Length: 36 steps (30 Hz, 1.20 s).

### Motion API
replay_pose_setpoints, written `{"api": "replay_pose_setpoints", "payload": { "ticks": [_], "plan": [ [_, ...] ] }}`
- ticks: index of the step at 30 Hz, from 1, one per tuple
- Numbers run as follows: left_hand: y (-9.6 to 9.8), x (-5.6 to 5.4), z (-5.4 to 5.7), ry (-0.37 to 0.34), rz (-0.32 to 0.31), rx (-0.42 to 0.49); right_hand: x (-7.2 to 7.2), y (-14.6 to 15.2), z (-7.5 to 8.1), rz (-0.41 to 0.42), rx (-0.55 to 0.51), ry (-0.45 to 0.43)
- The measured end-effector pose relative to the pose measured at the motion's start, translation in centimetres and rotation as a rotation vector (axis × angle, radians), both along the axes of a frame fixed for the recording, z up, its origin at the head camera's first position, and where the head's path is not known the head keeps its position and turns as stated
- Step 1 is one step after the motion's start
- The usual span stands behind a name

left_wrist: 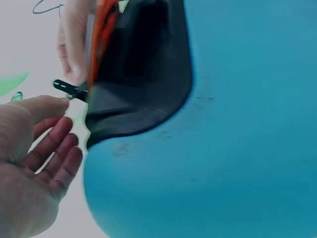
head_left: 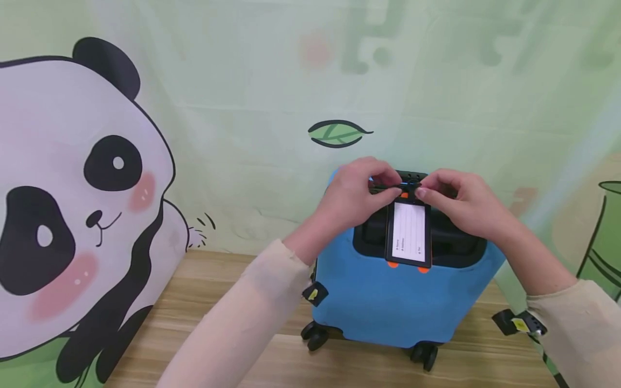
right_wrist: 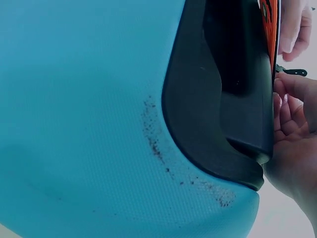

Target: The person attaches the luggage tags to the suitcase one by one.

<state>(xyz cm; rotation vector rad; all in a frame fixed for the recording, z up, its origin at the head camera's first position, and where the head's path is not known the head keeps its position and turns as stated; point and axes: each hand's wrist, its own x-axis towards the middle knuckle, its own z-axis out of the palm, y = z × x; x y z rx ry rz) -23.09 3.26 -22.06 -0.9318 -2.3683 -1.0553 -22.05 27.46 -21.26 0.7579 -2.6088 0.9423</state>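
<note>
luggage tag (head_left: 409,231): hangs at the suitcase's upper front, card window facing out, orange showing at the corners. likely light and fairly flat; frame perhaps slick, the clear-looking face probably easy to scuff. its strap (left_wrist: 63,85), dark, with a slotted end, looks thin and bendable, small enough to slip from fingertips. best hold judged to be a thumb-and-finger pinch near the strap end, tag body left to hang.

left hand (head_left: 356,191): narrow at thumb and forefinger, pinching the strap; other fingers loosely bent, holding nothing. right hand (head_left: 466,202): also narrow, pinching the strap just across from the left; exact contact partly hidden.

behind the tag, black panel (head_left: 456,245), recessed, stiff by its look. suitcase (head_left: 383,302): blue, hard-looking shell, bulky; stands on castors (head_left: 424,354), so it may roll if tugged.

beneath, wood-grain surface (head_left: 233,302). farthest, pale green backdrop (head_left: 242,70) with a printed panda (head_left: 63,124).
</note>
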Motion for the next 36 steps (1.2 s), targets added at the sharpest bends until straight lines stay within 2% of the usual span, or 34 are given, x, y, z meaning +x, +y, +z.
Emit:
{"api": "replay_pose_setpoints", "payload": {
  "ticks": [5,9,13,18,27,36],
  "plan": [
    [0.1,0.3,0.6,-0.088,-0.017,-0.023,0.0,0.1,0.0,-0.006,0.004,0.002],
    [0.2,0.2,0.6,-0.134,-0.007,-0.028,-0.2,0.2,-0.2,-0.001,0.002,0.001],
    [0.2,-0.1,0.4,-0.085,-0.014,0.006,-0.2,0.2,-0.3,0.006,-0.003,0.004],
    [0.3,-0.5,0.5,0.007,-0.057,0.009,-0.2,0.2,-0.3,0.007,-0.01,0.009],
    [1.2,-0.6,1.1,0.063,-0.079,-0.076,0.0,0.1,-0.2,0.021,-0.02,0.013],
    [1.5,-0.7,0.8,0.149,-0.095,-0.049,0.2,-0.4,-0.1,-0.013,0.002,0.032]
  ]
}}
